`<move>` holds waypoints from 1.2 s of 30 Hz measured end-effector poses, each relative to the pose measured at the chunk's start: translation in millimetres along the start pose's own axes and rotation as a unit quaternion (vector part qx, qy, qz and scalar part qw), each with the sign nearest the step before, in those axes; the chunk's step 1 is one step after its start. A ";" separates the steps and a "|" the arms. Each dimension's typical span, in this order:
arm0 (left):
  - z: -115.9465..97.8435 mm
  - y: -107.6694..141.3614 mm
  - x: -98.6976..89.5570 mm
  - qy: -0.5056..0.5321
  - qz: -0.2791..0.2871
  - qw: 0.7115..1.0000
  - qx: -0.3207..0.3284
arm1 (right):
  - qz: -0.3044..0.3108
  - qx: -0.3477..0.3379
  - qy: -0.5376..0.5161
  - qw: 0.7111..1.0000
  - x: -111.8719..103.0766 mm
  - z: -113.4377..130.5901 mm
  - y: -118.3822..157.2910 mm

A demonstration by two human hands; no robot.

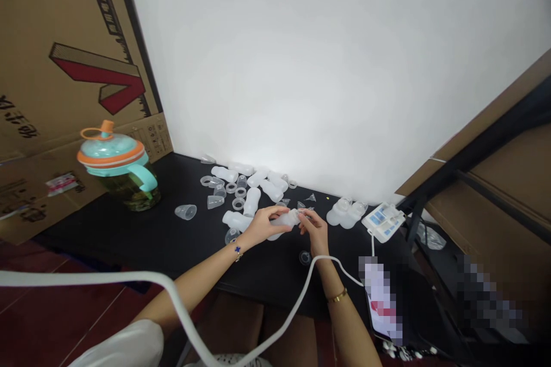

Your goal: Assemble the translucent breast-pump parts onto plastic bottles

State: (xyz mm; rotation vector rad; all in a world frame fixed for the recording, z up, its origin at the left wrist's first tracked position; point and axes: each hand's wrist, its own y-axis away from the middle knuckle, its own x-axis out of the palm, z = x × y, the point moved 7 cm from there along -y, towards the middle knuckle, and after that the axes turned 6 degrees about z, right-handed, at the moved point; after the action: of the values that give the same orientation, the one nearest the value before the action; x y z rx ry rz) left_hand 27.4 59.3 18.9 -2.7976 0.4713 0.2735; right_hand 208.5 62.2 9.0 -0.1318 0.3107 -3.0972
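Observation:
My left hand (260,226) is wrapped around a frosted white baby bottle (282,220), which lies on its side with its neck towards the right. At that neck, the fingers of my right hand (315,230) are pinched together; whatever they hold there is too small to make out. Several more white bottles (252,202) lie beyond and to the left of my hands. Among them are translucent rings (238,203) and clear caps (216,202). A clear round part (305,257) rests on the black table (181,246) just below my right hand.
A teal and orange jug (123,169) stands at the left, by a cardboard box (51,80). White bottles (346,213) stand at the right near a white power strip (384,221). A phone (381,298) lies nearer me. A white cable (172,292) loops across the foreground.

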 end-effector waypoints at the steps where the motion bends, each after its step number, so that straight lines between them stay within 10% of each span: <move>1: 0.0 0.1 0.2 0.000 0.001 1.000 0.000 | 0.001 -0.003 0.002 1.000 0.2 0.6 0.1; 36: 8.8 1.7 8.1 -0.185 0.014 0.981 0.059 | -0.046 0.010 0.023 0.999 -7.0 -4.5 -1.5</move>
State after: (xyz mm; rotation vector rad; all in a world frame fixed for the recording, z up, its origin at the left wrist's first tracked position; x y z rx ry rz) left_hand 33.1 58.2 8.4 -2.5455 0.4195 0.7294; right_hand 215.0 64.8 4.3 -0.0779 0.2838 -3.1963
